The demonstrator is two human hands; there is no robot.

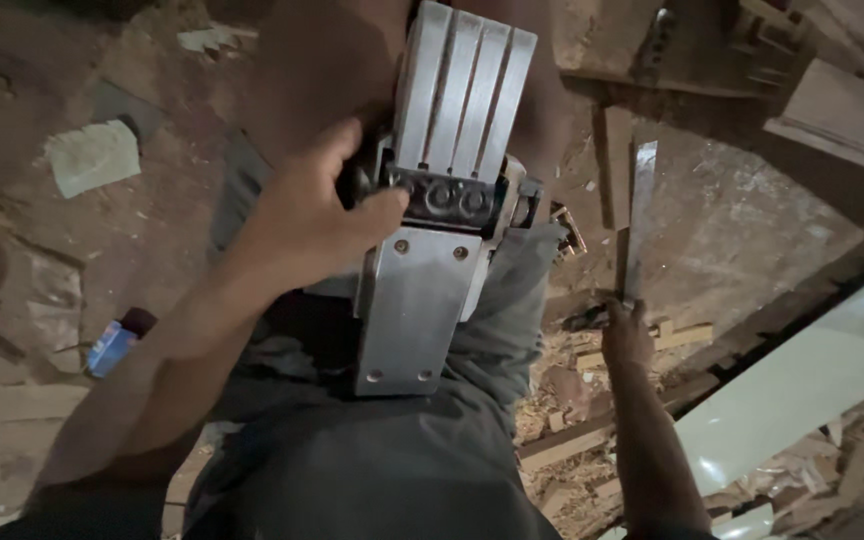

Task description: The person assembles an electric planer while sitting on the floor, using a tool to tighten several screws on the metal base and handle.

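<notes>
Head view looks down on a grey metal electric planer (432, 230), turned sole-up across my lap, its grooved front plate pointing away from me and its smooth rear plate toward my grey trousers (372, 460). My left hand (317, 215) is closed around the planer's body at its left side, thumb pressed beside the cutter drum. My right hand (627, 335) is wrapped around the lower end of a long flat metal blade (640, 215), held upright over the dirt floor (732, 230). Wood offcuts (592, 440) lie near that hand; a small blue box (109, 347) sits well apart on my left.
</notes>
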